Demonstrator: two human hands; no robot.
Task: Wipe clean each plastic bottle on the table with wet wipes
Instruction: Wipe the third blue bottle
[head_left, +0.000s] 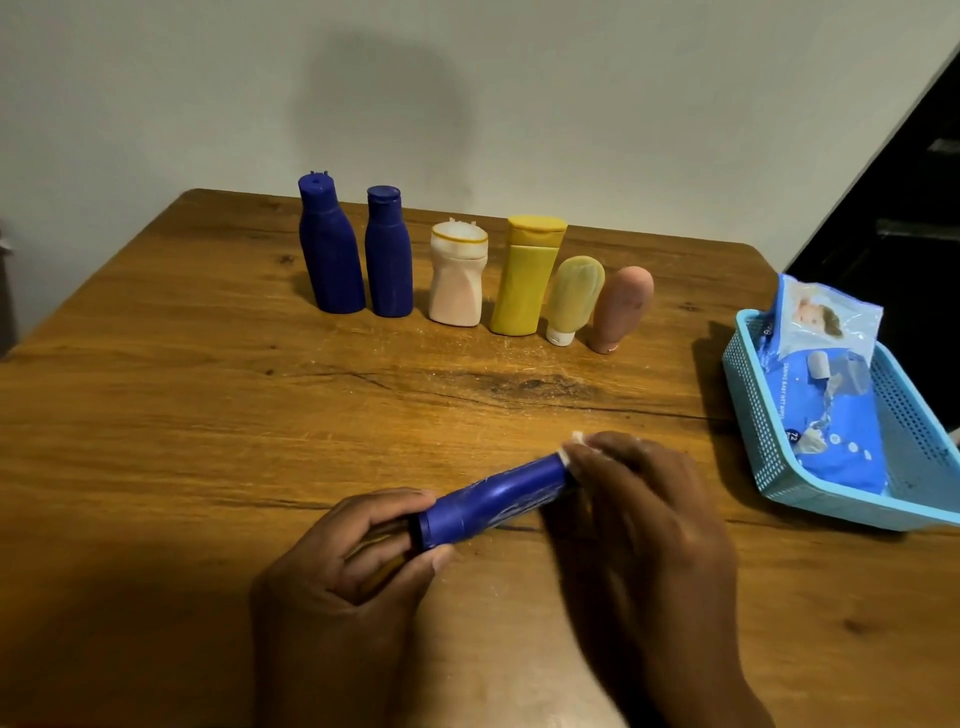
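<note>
L hand (363, 551) sits low centre, palm turned inward, fingers and thumb curled round the near end of a blue bottle (493, 499), gripping it at the cap end. The bottle is held lying on its side, angled up to the right, just above or on the table (156, 415) – can't tell which. R hand (639, 519) comes in from the lower right, back of hand to camera, fingers curled over the bottle's far end, pressing a white wipe (574, 441) against it; only a small bit of wipe shows past the fingertips. R hand is blurred.

At the back of the table, a row of 6 upright bottles, close together: tall blue bottle (330, 247), second blue bottle (388, 254), pale pink-white bottle (457, 275) w/ a yellow band round the top, yellow bottle (530, 275), yellow-green tube (574, 299) standing on its white cap, and a pink tube (621, 309) cap-down, leaning a bit.

On the right edge, a light blue mesh basket (753, 415) holds a blue wet wipes pack (836, 431), its top end sticking up over the far rim. Pack's flap area looks peeled open.
</note>
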